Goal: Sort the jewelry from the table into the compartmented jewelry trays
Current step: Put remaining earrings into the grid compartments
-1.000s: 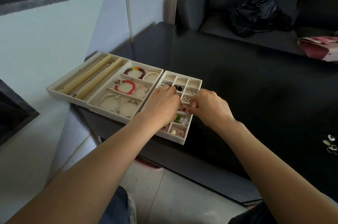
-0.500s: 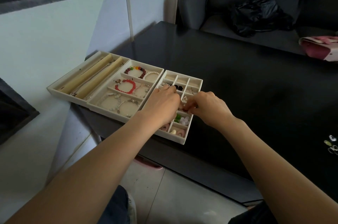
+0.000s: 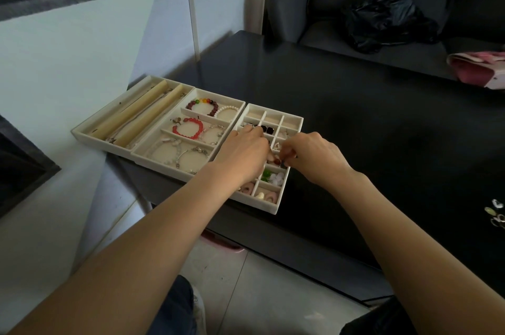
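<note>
Three cream trays sit side by side at the black table's left edge. The small-compartment tray (image 3: 292,117) holds earrings and beads in its cells. My left hand (image 3: 243,154) lies over its left and middle cells, fingers curled down into them; what they hold is hidden. My right hand (image 3: 311,155) hovers over the tray's right side and pinches a small dark and red piece (image 3: 281,162) at its fingertips. The middle tray (image 3: 237,102) holds a red bracelet (image 3: 188,129) and other bracelets. The left tray (image 3: 90,131) has long rolls with chains.
A few loose jewelry pieces (image 3: 494,214) lie on the black table (image 3: 382,129) at the far right. A black bag (image 3: 388,20) sits on the grey sofa behind. A pink-white pouch (image 3: 481,67) lies at the table's far right edge.
My right hand has drawn back toward me, from the tray's upper-right cells to its middle right edge. My left hand has stayed in place over the tray.
</note>
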